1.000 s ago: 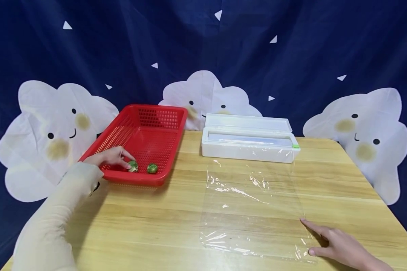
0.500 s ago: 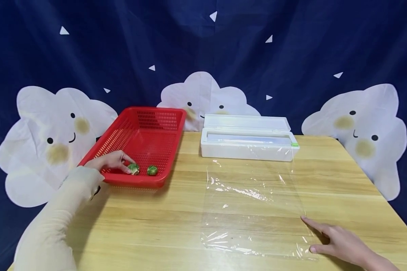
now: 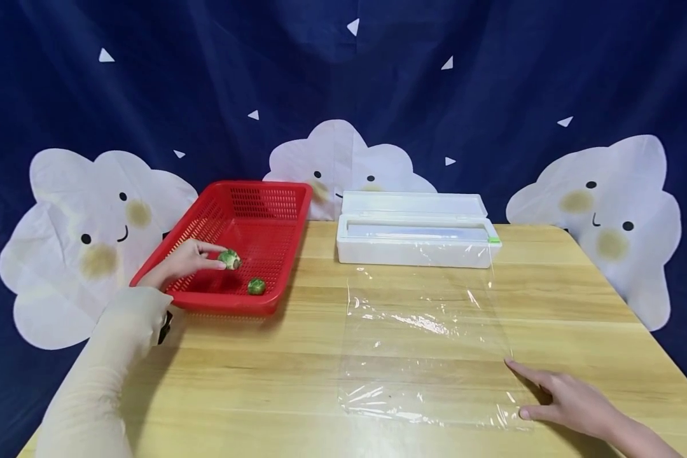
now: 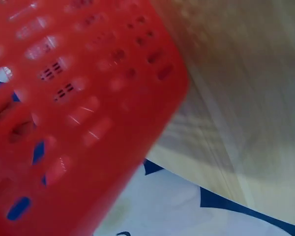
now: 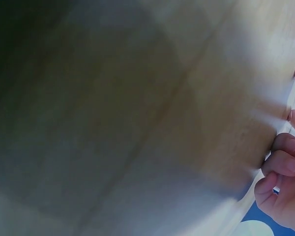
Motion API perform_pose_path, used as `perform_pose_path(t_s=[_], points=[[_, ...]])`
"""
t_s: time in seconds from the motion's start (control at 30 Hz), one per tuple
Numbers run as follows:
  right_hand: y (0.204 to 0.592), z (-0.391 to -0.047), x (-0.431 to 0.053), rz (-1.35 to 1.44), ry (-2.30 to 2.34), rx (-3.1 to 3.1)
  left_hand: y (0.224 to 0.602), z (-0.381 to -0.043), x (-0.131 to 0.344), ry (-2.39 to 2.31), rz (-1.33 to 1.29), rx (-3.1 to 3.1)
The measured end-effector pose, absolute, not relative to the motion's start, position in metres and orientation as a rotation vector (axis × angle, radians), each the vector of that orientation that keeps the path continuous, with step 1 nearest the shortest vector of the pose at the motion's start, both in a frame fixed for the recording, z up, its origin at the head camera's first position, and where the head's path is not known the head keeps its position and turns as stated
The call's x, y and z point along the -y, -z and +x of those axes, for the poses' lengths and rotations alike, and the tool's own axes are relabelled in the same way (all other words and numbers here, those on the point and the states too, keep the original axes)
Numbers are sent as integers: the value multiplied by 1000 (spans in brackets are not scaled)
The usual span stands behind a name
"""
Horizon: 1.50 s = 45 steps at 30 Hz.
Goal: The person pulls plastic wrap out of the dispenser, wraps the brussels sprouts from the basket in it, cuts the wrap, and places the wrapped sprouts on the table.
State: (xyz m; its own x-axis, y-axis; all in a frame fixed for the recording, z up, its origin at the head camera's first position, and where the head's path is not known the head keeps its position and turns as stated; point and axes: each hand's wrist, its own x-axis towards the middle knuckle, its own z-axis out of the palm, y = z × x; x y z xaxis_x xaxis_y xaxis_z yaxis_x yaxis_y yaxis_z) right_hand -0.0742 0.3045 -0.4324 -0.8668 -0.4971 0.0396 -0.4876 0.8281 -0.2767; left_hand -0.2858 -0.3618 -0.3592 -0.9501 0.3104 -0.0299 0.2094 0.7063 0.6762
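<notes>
My left hand (image 3: 186,259) pinches a Brussels sprout (image 3: 229,259) between thumb and fingers, above the floor of the red basket (image 3: 275,304). A second Brussels sprout (image 3: 256,286) lies in the basket near its front right corner. In the left wrist view only the perforated basket wall (image 4: 113,113) and tabletop show; that hand is out of sight. A clear sheet of plastic wrap (image 3: 418,362) spreads over the table from its dispenser. My right hand (image 3: 572,404) touches the wrap's right edge with extended index finger and thumb. Its other fingers (image 5: 285,162) curl loosely in the right wrist view.
The white wrap dispenser box (image 3: 415,251) stands at the back middle, lid raised, with a green piece (image 3: 494,240) at its right end. The wooden table (image 3: 252,394) has a right edge slanting towards me. Behind hangs a dark blue cloud-patterned curtain (image 3: 217,63).
My left hand has lifted the Brussels sprout off the basket floor, up and slightly right. The other sprout stays put. The right hand remains at the wrap's edge; the camera view has shifted slightly.
</notes>
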Motion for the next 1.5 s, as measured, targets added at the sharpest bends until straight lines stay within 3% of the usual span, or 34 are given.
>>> perform_pose_path(t_s=[0.33, 1.0, 1.5], points=[[431, -74, -304, -773, 400, -2958, 345, -277, 327, -1388, 457, -2755], [433, -74, -305, -805, 417, -2969, 339, -231, 195, -1665, 724, -2575], [428, -71, -304, -761, 525, -2929, 397, -183, 95, -1197, 994, -2389]])
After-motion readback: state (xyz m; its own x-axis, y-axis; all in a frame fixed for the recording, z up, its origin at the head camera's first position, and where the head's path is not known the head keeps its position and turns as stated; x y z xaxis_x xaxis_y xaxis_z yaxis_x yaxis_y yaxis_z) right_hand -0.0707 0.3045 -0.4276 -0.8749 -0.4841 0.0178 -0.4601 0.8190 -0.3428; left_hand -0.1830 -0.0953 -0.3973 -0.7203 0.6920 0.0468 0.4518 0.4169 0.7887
